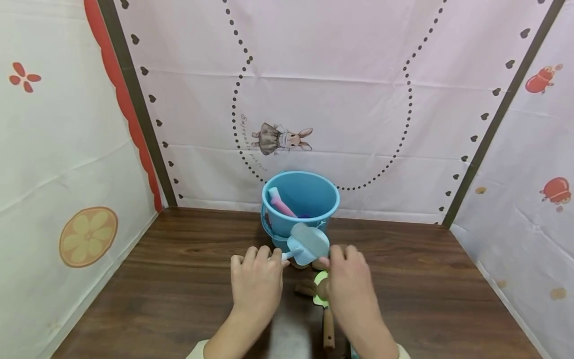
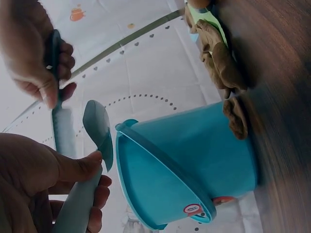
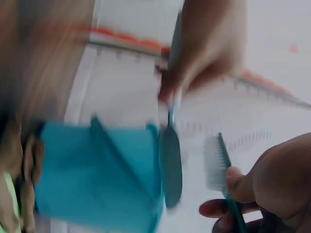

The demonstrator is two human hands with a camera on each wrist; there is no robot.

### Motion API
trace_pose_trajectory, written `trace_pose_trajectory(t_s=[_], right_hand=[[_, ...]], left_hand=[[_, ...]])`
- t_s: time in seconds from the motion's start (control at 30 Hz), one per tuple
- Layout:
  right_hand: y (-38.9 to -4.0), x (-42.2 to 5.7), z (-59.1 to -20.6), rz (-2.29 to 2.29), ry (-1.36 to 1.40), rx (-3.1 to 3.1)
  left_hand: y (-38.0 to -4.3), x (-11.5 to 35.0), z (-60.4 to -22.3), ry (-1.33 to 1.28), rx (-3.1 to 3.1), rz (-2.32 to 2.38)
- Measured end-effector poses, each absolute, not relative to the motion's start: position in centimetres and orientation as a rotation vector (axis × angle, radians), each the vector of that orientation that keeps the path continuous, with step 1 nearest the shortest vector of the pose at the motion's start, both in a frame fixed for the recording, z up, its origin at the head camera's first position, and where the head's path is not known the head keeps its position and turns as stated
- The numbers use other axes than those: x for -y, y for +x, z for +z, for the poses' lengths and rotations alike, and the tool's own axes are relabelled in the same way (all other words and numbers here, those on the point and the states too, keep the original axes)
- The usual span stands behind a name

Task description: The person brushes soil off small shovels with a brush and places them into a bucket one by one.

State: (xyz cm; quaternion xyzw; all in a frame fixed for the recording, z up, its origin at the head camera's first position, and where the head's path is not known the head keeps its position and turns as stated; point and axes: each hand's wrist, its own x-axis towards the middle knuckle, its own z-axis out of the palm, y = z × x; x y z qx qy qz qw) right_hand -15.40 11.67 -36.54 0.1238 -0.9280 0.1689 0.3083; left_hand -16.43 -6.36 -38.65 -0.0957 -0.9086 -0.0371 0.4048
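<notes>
Both curled: left fingers (image 1: pixel 263 254) round shovel (image 2: pixel 96 119), right fingers (image 1: pixel 352 255) round brush (image 3: pixel 216 164)

Smooth plastic scoop (image 2: pixel 96 121), glossy wood-grain tabletop (image 1: pixel 426 289)

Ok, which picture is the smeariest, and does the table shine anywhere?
Right wrist view: the smeariest, even the blue bucket has fuzzy edges, probably from movement; left wrist view: the bucket looks clearer, but the brush has smeared bristles; head view: the table has a pale shine at the bottom middle.
</notes>
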Motion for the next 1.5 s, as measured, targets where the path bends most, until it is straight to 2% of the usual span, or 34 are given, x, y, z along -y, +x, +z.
trace_pose_trajectory(t_s=[0.13,0.53,0.8,1.17,1.5], right_hand=[[-14.9,-10.5,-37.2,0.385,0.399,2.481],[-16.8,-13.9,-37.2,0.417,0.126,2.515],[-15.0,-11.0,-37.1,0.404,0.385,2.514],[-16.5,-14.3,-36.9,0.406,0.112,2.520],[-14.8,-10.5,-37.4,0.349,0.353,2.481]], left_hand=[[-16.5,6.4,-38.5,-0.250,2.271,-0.089],[-16.5,6.6,-38.4,-0.268,2.250,-0.090],[-16.6,6.2,-38.5,-0.298,2.228,-0.098],[-16.4,6.0,-38.4,-0.306,2.264,-0.100],[-16.3,6.2,-38.5,-0.293,2.246,-0.098]])
